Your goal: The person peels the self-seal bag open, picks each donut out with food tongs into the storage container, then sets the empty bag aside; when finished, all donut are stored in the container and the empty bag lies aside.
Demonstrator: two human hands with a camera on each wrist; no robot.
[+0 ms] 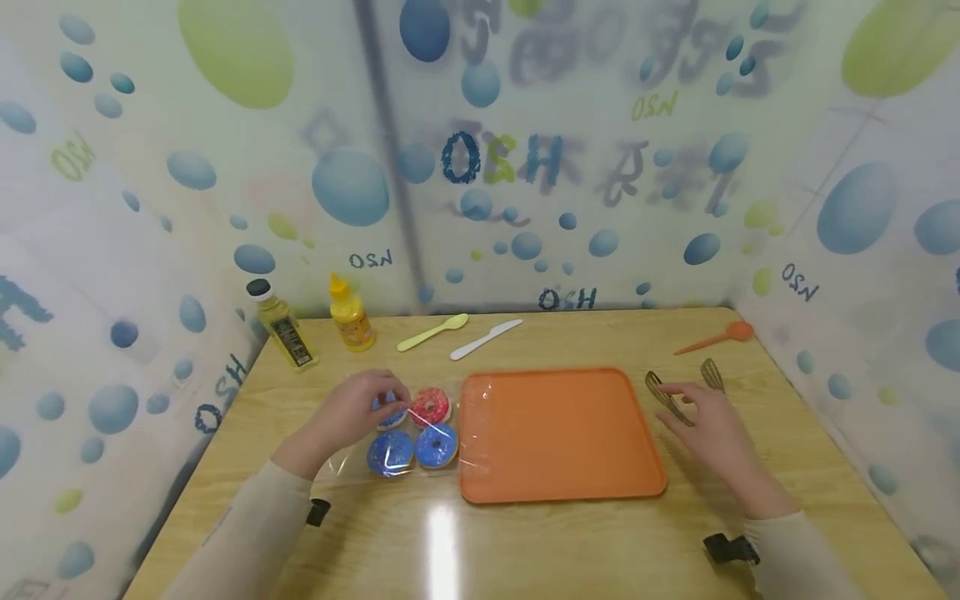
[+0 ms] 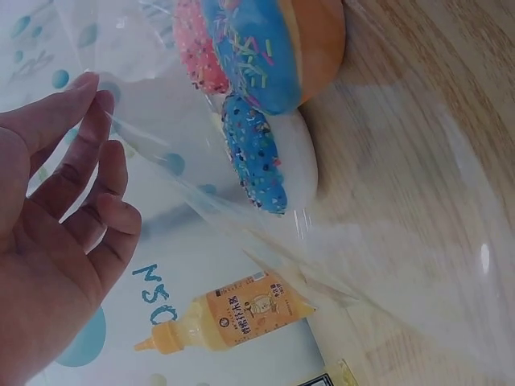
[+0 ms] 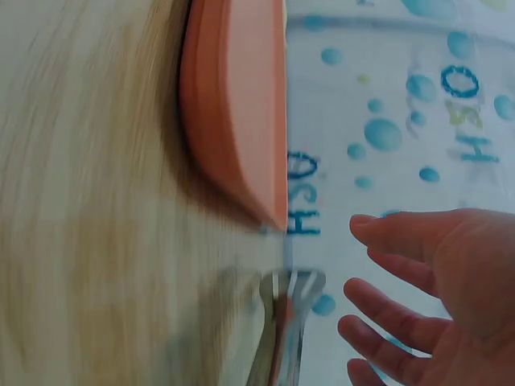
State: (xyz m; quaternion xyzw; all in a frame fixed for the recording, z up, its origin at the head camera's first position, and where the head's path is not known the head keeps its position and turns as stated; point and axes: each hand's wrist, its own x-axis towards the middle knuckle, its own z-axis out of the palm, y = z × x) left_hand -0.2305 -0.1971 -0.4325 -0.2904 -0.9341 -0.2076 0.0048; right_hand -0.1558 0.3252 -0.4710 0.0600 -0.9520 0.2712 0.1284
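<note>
My left hand (image 1: pixel 358 410) pinches a clear plastic film (image 2: pixel 217 209) between thumb and index finger, as the left wrist view shows. The film spreads around several toy donuts, a red one (image 1: pixel 431 407) and blue ones (image 1: pixel 437 446), and overlaps the left edge of the orange tray (image 1: pixel 562 437). Whether the donuts lie inside or under it I cannot tell. My right hand (image 1: pixel 708 421), right of the tray, has its fingers apart and nothing between them. Near its fingertips are olive-coloured metal utensil parts with slotted ends (image 3: pixel 291 283), partly hidden by the hand in the head view.
At the back left stand an oil bottle (image 1: pixel 285 327) and a yellow squeeze bottle (image 1: pixel 350 315). A yellow-green spoon (image 1: pixel 432 332) and a white knife (image 1: pixel 486 340) lie behind the tray. An orange spoon (image 1: pixel 716 337) lies at the back right. Patterned curtains enclose the table.
</note>
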